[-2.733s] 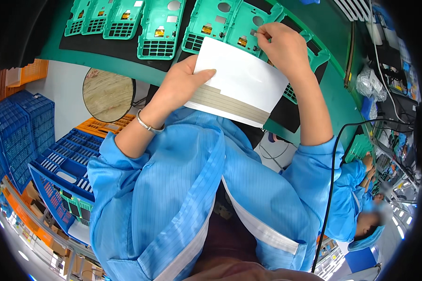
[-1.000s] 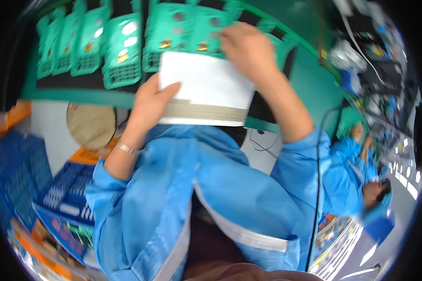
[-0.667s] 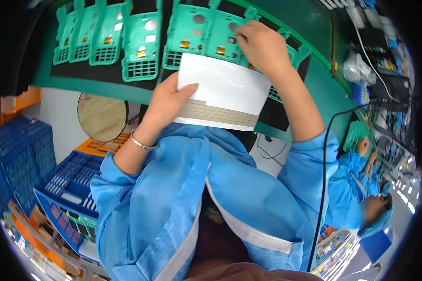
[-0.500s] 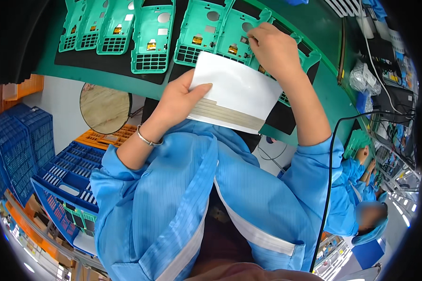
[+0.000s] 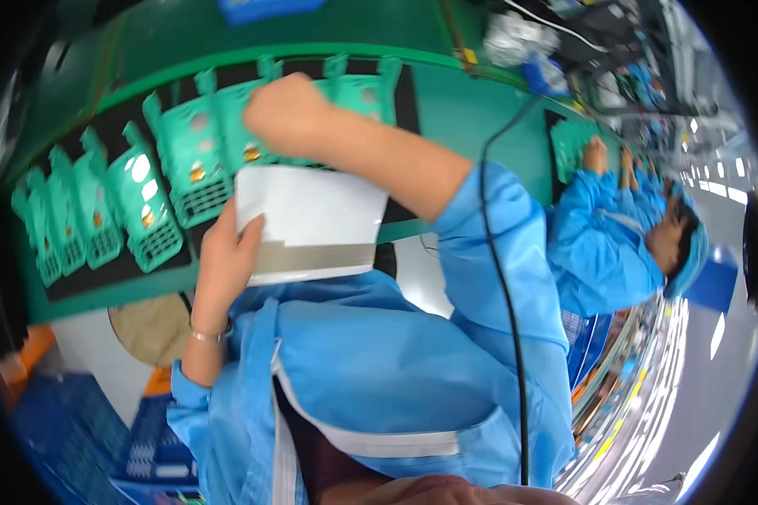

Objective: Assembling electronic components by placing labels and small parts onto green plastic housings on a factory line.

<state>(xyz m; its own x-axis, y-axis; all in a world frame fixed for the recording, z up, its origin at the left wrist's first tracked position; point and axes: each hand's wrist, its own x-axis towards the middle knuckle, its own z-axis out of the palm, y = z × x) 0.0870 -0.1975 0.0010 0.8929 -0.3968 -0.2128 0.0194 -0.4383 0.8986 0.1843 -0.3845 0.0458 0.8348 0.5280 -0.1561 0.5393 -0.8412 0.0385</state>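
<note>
My left hand point(image 5: 223, 257) grips the left edge of a white sheet point(image 5: 307, 202), thumb on top. Greyish-beige strips point(image 5: 316, 257) run along the sheet's lower part. My right hand point(image 5: 286, 114) is closed above a green plastic housing point(image 5: 232, 105) just beyond the sheet; its fingertips are blurred, and anything in them is hidden. Left of it lies another green housing point(image 5: 198, 164) with a grid of openings at its near end and a small amber part inside. The right forearm and sheet partly cover the housings point(image 5: 362, 97) on the right.
Several more green housings point(image 5: 147, 206) lie in a row on black mats point(image 5: 406, 101) on the green workbench point(image 5: 472, 109). A black cable point(image 5: 505, 303) hangs past my right sleeve. A co-worker in blue point(image 5: 606, 252) sits to the right. Blue crates point(image 5: 67, 429) stand at lower left.
The view has swung to the right, so the bench and housings appear shifted left and tilted. My left hand still holds the sheet; my right hand stays over the housings.
</note>
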